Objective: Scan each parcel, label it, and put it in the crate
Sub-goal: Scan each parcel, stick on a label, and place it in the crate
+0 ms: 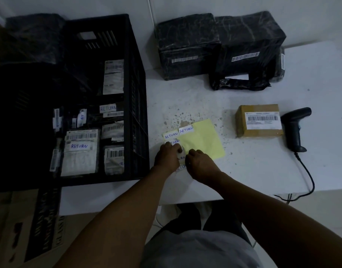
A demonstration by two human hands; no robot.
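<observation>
Yellow backing sheet (202, 140) lies near the front edge of the bench (263, 167), and both my hands meet at its left edge, where the white RETURN labels (186, 129) sit in a column. My left hand (167, 154) has its fingers curled down onto one of those labels, pinching at it. My right hand (200, 162) is curled just beside it, fingertips at the same label strip; whether it actually holds a label I cannot tell, since my knuckles hide the tips. Two labels above my hands are fully readable; the ones under and below my hands are partly covered.

The cardboard parcel (260, 120) sits toward the right side of the bench, barcode label facing up, well apart from my hands. Just beside it on the right lies the scanner (295, 128), its cable trailing toward the front edge and dropping over it.

At the back edge stand two large black-wrapped parcels (187, 47), side by side and touching, each with a barcode strip on its front face. A flat black bag (239, 83) lies in front of the right one.

The black crate (135, 93) stands at the left edge of the bench. Inside it are several parcels (80, 151) with white shipping labels, some marked RETURN.
</observation>
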